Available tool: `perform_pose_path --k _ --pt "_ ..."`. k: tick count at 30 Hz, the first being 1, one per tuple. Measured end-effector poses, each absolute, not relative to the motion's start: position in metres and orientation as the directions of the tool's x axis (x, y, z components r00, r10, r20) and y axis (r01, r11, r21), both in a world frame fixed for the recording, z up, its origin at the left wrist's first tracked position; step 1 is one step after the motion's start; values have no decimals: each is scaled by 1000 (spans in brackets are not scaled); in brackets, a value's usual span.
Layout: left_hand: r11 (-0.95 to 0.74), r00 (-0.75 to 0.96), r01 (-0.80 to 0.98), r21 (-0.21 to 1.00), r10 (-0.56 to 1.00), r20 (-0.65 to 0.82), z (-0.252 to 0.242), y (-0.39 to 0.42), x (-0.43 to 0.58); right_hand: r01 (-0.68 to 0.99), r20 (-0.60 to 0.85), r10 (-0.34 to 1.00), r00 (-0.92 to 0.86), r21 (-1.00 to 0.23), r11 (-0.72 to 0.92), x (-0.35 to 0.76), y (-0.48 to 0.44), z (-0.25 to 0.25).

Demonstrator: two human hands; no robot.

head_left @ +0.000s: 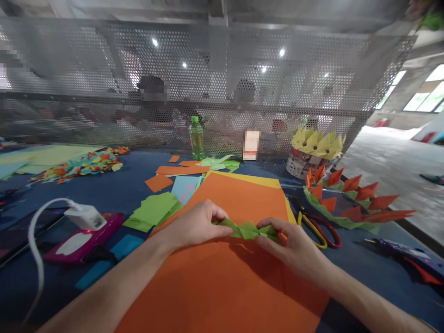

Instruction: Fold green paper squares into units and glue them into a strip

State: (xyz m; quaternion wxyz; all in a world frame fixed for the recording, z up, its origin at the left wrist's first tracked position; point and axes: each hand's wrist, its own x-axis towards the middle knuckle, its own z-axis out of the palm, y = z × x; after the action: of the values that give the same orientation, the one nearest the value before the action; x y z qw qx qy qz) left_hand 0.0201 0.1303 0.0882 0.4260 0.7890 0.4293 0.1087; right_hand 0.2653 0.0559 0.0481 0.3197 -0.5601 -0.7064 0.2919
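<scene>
A folded green paper strip [248, 230] with pointed folds is held between my two hands, just above a large orange paper sheet [222, 286]. My left hand [199, 224] pinches its left end between thumb and fingers. Gripping the right end is my right hand [289, 243], also with thumb against fingers; a bit of orange shows beside those fingers. More orange paper [246, 194] lies under and beyond the hands, with yellow paper at its edge. To the left rests a stack of green paper pieces [152, 210]. Scissors [321, 231] with yellow and red handles lie right of my right hand.
At right stand a ring of orange points on green paper [350, 199], a yellow paper crown [317, 142] and a glue gun [405, 252]. A green bottle [196, 138] is by the mesh divider. A pink power bank [79, 240] with white cable and paper scraps [86, 164] lie left.
</scene>
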Motion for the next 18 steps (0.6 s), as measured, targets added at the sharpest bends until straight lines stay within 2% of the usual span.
perform_pose_path --k 7,18 --pt "-259 607 597 759 765 -216 87 126 24 577 97 984 -152 -799 168 267 60 42" --pt "-298 645 563 771 741 -184 87 126 25 610 153 981 -122 -768 196 268 57 47"
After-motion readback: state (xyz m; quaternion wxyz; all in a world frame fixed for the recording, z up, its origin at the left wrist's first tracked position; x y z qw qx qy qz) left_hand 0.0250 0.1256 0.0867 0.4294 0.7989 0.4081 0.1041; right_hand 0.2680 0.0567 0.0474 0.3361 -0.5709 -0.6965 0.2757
